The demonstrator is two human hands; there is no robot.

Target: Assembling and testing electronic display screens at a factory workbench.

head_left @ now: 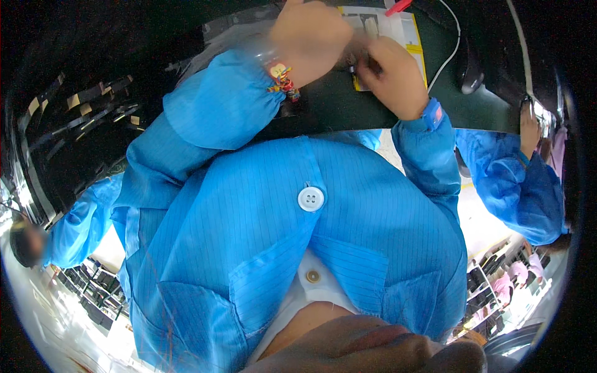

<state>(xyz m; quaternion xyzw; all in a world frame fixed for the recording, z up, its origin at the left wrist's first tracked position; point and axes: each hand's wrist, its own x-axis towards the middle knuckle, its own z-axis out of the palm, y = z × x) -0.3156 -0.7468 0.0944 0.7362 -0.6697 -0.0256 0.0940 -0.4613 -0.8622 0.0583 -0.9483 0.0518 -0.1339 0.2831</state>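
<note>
The yellow-edged sheet (398, 28) lay on the dark green bench (448, 112) and served as the landmark. The left hand (311, 40) was over the sheet's left edge, its fingers curled; whether they gripped anything I could not tell, for they were blurred. The right hand (397, 73) was over the sheet's lower part, its thumb and forefinger drawn narrow on a small dark thing (353, 58), which sat above the sheet's lower left side, between the two hands. Its exact kind could not be told.

As a judgement, handling so small a thing well called for a light pinch near its end, the other hand steadying it, both wrists kept low so the fingers did not hide the meeting point. Keeping the work above the pale sheet would have made a dropped piece easier to spot. The white cable (458, 31), right of the sheet, was best kept clear of the right sleeve (426, 149).

As for containers, none could be made out for certain beside the sheet. Well below it, the coat had a pocket (202, 317) whose inside did not show, and a distant rack (93, 292) held dark things too small to identify.
</note>
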